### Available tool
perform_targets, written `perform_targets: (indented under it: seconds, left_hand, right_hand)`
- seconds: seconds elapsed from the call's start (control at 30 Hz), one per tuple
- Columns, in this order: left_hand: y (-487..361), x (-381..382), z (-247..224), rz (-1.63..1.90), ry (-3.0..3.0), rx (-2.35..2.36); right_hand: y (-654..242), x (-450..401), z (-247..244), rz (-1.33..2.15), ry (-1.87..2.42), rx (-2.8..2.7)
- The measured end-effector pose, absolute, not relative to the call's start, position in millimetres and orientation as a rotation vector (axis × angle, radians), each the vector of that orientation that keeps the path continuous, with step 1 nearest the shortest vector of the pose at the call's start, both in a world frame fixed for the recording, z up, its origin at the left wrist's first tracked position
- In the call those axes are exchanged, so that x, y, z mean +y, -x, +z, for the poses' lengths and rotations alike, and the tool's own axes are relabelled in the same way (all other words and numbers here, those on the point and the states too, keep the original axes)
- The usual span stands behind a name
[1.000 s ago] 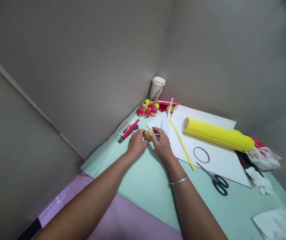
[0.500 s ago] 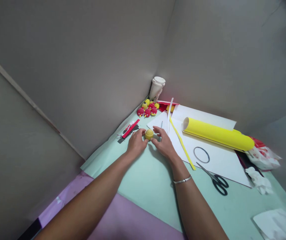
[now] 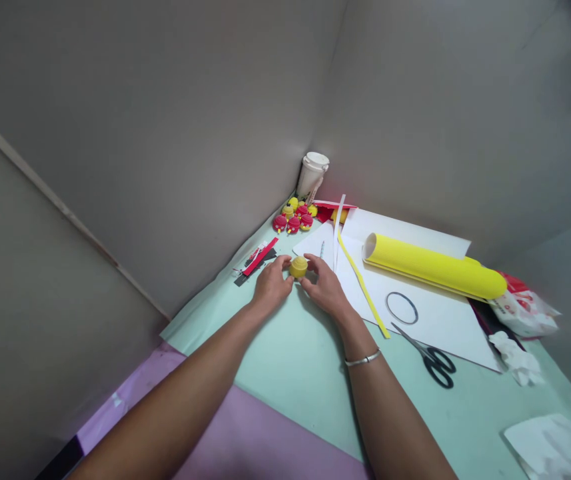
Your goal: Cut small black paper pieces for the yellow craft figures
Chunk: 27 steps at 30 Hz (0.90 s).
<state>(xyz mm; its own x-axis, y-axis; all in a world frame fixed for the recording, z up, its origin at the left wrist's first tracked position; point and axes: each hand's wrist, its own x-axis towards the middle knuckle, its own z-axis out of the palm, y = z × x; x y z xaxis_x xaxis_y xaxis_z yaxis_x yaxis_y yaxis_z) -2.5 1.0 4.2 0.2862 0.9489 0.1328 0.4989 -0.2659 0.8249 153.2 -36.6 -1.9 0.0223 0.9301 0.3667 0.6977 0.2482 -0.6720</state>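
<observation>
A small yellow ball (image 3: pixel 298 268) with ridged, coiled rings, seemingly of rolled paper, is between my hands just above the mint-green tabletop. My left hand (image 3: pixel 272 283) has its thumb and fingers curved round the ball's left side. From the right, the thumb and bent fingers of my right hand (image 3: pixel 326 285) close in on the same ball. The fingertips' exact contact is too small to make out. Left of my left hand lie a red paper strip (image 3: pixel 260 257) and dark paper scraps (image 3: pixel 241 281).
Several red and yellow ball figures (image 3: pixel 293 224) sit by a white cup (image 3: pixel 312 173) in the corner. On the right are a yellow paper roll (image 3: pixel 435 268), a yellow strip (image 3: pixel 364 287), a ring (image 3: pixel 402 308), scissors (image 3: pixel 430 360), crumpled tissue (image 3: pixel 518 360) and a plastic packet (image 3: pixel 525 310).
The ball sits at a slightly different tilt between my fingers. My hands have barely moved, and the view has shifted very slightly.
</observation>
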Motion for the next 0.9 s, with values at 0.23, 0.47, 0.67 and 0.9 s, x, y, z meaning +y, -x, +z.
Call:
perform_targets:
  seconds: [0.23, 0.47, 0.67, 0.9]
  left_hand:
    - [4.3, 2.3, 6.2, 0.853, -1.861, 1.316]
    - [4.7, 2.8, 5.0, 0.866, -1.852, 1.296]
    - [5.1, 2.9, 5.1, 0.865, -1.852, 1.291]
    - [5.2, 2.4, 6.0, 0.869, -1.844, 1.308]
  right_hand:
    - [-153.3, -38.2, 1.2, 0.324, 1.537, -1.738]
    - [-154.6, -39.0, 1.7, 0.315, 1.536, -1.751]
    - [-156.8, -38.2, -1.1, 0.329, 1.543, -1.755]
    - [-160.9, -39.7, 1.9, 0.364, 1.558, -1.743]
